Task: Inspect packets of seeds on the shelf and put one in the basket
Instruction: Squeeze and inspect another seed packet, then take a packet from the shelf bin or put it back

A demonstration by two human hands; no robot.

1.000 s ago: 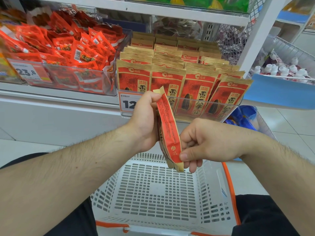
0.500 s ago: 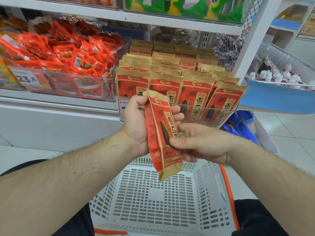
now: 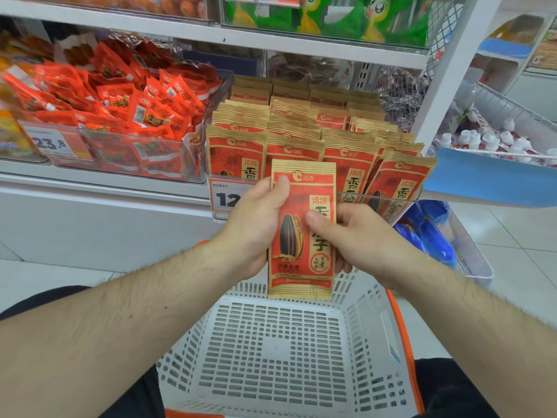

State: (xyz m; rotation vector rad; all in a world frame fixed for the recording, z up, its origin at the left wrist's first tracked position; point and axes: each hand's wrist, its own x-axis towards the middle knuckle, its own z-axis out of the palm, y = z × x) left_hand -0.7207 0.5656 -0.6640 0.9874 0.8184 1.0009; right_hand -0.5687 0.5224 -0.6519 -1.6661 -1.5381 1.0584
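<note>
A red and tan seed packet (image 3: 301,260) with a sunflower seed printed on it stands upright, front face toward me, above the white basket (image 3: 271,357). My left hand (image 3: 253,224) grips its left edge, thumb on the top front. My right hand (image 3: 352,233) holds its right edge, thumb pressed on the front. Behind it, several rows of the same packets (image 3: 346,137) stand in a clear bin on the shelf. The basket's inside holds nothing.
A clear bin of small red snack packs (image 3: 120,116) sits to the left with a price tag (image 3: 49,143). Green bags (image 3: 331,16) fill the upper shelf. A wire rack with white bottles (image 3: 497,137) stands right; blue bags (image 3: 428,230) lie below it.
The packet turned from edge-on to face me squarely and rose slightly. Both hands shifted their grip to its side edges.
</note>
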